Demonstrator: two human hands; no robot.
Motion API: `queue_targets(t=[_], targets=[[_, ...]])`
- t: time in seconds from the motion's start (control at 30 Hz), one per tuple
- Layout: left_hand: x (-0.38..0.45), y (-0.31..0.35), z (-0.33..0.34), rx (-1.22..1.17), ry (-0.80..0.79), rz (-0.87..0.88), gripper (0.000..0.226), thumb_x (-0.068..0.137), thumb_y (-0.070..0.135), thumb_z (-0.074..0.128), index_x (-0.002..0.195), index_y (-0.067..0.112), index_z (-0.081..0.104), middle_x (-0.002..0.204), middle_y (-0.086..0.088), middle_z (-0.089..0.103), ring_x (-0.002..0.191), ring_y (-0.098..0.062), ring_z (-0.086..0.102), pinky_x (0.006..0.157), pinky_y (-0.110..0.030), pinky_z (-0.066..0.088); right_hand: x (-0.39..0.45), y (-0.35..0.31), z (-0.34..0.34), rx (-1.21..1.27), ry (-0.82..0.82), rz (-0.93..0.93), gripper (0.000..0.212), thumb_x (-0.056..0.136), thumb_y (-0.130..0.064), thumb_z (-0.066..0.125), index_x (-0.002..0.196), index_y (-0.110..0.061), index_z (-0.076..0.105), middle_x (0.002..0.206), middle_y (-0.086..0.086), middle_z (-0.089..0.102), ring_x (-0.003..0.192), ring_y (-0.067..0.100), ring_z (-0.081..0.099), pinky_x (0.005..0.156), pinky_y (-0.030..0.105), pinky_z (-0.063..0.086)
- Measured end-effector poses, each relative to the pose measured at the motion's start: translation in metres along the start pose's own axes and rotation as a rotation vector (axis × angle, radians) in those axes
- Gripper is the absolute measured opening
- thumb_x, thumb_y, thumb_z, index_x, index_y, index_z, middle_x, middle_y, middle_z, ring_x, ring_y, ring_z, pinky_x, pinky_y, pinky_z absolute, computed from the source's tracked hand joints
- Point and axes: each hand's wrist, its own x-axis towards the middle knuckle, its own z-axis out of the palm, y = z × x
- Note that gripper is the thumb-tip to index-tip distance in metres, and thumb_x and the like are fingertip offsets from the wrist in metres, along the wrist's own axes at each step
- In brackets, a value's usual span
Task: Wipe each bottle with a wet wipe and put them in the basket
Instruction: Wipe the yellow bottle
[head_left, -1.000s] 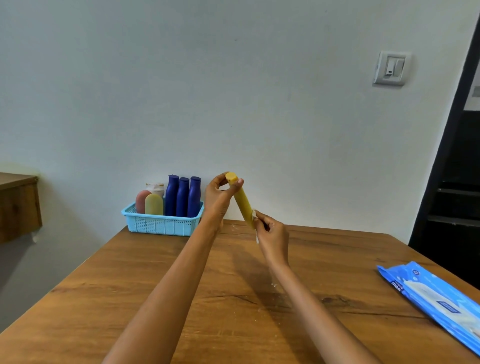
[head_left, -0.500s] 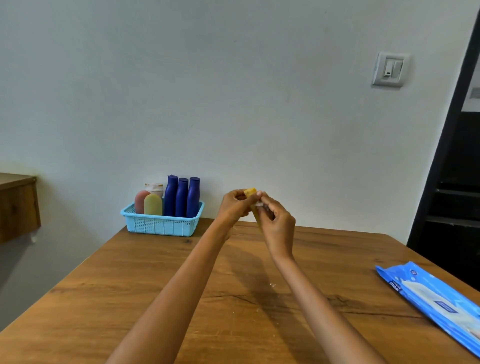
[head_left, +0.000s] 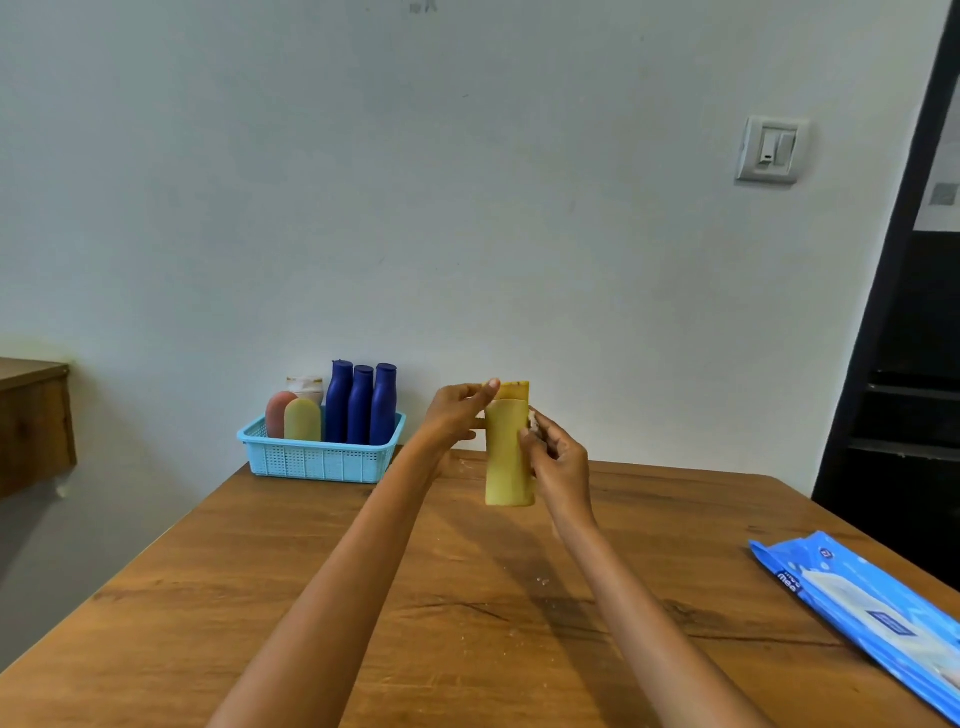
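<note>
Yellow bottle (head_left: 508, 457): held upright above wooden table (head_left: 249, 597), approx. centre of view, cap end up, base clear of the tabletop. Left hand (head_left: 454, 415): fingertips pinching the cap end from the left side. Right hand (head_left: 558, 462): curled round the bottle's right edge, mid-body, w/ a scrap of white wet wipe (head_left: 533, 417) pinched against the bottle; most of the wipe hidden behind the fingers. No label or print legible on the bottle.

Light blue basket (head_left: 317, 460): at far left edge of table, near the wall, well apart from the held bottle. Contents, all upright: three dark blue bottles (head_left: 361, 410) side by side at right; pale yellow bottle (head_left: 302, 421) and pinkish-orange bottle (head_left: 278, 413) at front left; cream-capped container (head_left: 306, 388) behind those two. No writing readable on any.

Blue wipes pack (head_left: 862, 618): lying flat at right edge of table, partly cut off by the frame. White lettering at near-left corner, reads approx. "mee"; small dark label mid-pack, illegible.

Wall switch plate (head_left: 771, 149): upper right on the wall, no markings legible.
</note>
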Motion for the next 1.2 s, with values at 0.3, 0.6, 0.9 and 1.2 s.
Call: queue_targets(t=[0.3,0.6,0.9,1.2], targets=[[-0.007,0.003,0.011,-0.252,-0.019,-0.026,0.030,0.089,0.019,0.063,0.109,-0.003,0.065,0.095,-0.013,0.067,0.073,-0.019,0.066,0.050,-0.025,0.053,0.004,-0.007,0.006,-0.327,0.042,-0.286,0.044,0.091,-0.011,0.057,0.135,-0.014,0.048,0.141,0.000,0.046,0.131,0.011,0.041,0.093,0.001,0.033],[-0.005,-0.002,-0.004,-0.286,-0.190,-0.063,0.036,0.088,0.025,0.064,0.114,0.001,0.060,0.100,-0.010,0.069,0.088,-0.020,0.068,0.066,-0.029,0.057,-0.001,-0.006,0.006,-0.293,-0.015,-0.391,0.034,0.093,-0.012,0.054,0.127,-0.011,0.056,0.131,-0.006,0.053,0.126,0.007,0.046,0.098,0.008,0.038],[-0.009,0.003,-0.003,-0.361,-0.348,0.123,0.029,0.090,0.018,0.057,0.119,0.012,0.060,0.104,-0.006,0.069,0.098,-0.019,0.067,0.084,-0.032,0.055,0.005,-0.032,0.001,-0.055,-0.031,-0.317,0.030,0.092,-0.013,0.056,0.122,-0.012,0.061,0.123,-0.005,0.062,0.114,0.003,0.056,0.091,0.017,0.048],[-0.010,-0.005,-0.003,-0.512,-0.334,0.046,0.029,0.091,0.025,0.052,0.111,0.006,0.061,0.097,-0.006,0.066,0.086,-0.021,0.066,0.073,-0.031,0.056,0.007,-0.020,-0.006,-0.204,-0.087,-0.287,0.030,0.095,-0.012,0.051,0.123,-0.014,0.060,0.127,0.000,0.060,0.118,0.013,0.055,0.089,0.012,0.047]])
